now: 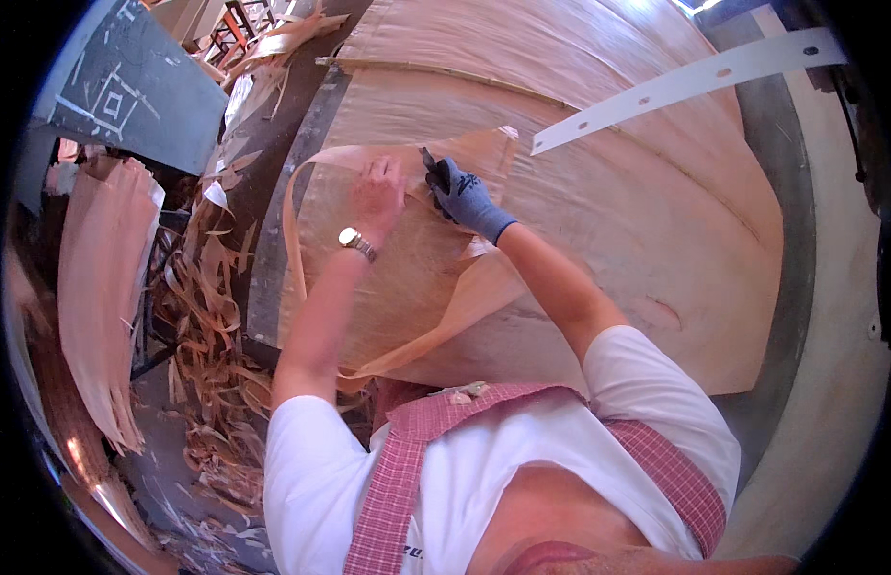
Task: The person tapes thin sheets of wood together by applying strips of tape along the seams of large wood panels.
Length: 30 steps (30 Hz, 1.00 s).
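My left hand [378,196], bare with a watch [357,243] on its wrist, lies on a thin sheet of wood veneer [388,278], fingers stretched toward the far side. Just right of it, my right hand [465,196] in a blue-grey glove is closed round a dark knife [430,165]. The knife's tip points away from me, close over the veneer. A loose veneer strip [445,331] curls from beside my right wrist toward my body. Another narrow band bends up along the sheet's left edge. My glove hides most of the knife's handle.
Under my hands, a wide stack of veneer sheets [647,259] covers the table. A long thin stick [465,77] lies across it. A white strip with holes [695,86] juts in from the right. Veneer scraps [216,335] heap on the left floor, near a grey box [139,91].
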Tool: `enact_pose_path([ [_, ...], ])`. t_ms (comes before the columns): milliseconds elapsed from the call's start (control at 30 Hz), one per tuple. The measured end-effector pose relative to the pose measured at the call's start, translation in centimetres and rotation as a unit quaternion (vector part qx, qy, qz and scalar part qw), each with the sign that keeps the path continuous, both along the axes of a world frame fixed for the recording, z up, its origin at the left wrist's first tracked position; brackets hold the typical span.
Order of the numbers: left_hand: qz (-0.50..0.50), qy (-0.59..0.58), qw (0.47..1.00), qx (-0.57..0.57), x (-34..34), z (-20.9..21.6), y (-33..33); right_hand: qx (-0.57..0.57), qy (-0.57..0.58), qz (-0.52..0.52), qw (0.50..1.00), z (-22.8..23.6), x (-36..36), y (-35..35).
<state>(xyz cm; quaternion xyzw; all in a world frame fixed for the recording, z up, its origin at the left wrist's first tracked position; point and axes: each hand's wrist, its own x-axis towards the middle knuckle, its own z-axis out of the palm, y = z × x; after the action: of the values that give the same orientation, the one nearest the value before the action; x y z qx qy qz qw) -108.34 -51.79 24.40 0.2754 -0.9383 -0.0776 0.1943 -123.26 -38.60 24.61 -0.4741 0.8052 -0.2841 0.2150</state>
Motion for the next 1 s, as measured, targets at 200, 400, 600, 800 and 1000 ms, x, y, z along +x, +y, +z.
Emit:
enact_pose_path([
  [200,0.066,0.045,0.994,0.067,0.3,-1.9,-0.9,0.067,0.124,0.064,0.988,0.7,0.2,-0.8],
  [400,0.100,0.074,0.988,0.087,0.6,-2.4,-2.2,0.151,0.207,0.149,0.955,1.7,3.2,-5.8],
  [600,0.110,0.075,0.989,0.069,0.1,-2.2,-2.2,0.143,0.239,0.166,0.946,1.0,4.0,-6.7],
  [800,0.133,0.042,0.986,0.096,-0.2,-1.9,-1.1,0.185,0.235,0.193,0.934,1.3,3.2,0.8],
  [1000,0.144,0.021,0.985,0.094,-0.5,-2.0,-0.6,0.218,0.203,0.220,0.929,3.4,1.0,6.7],
])
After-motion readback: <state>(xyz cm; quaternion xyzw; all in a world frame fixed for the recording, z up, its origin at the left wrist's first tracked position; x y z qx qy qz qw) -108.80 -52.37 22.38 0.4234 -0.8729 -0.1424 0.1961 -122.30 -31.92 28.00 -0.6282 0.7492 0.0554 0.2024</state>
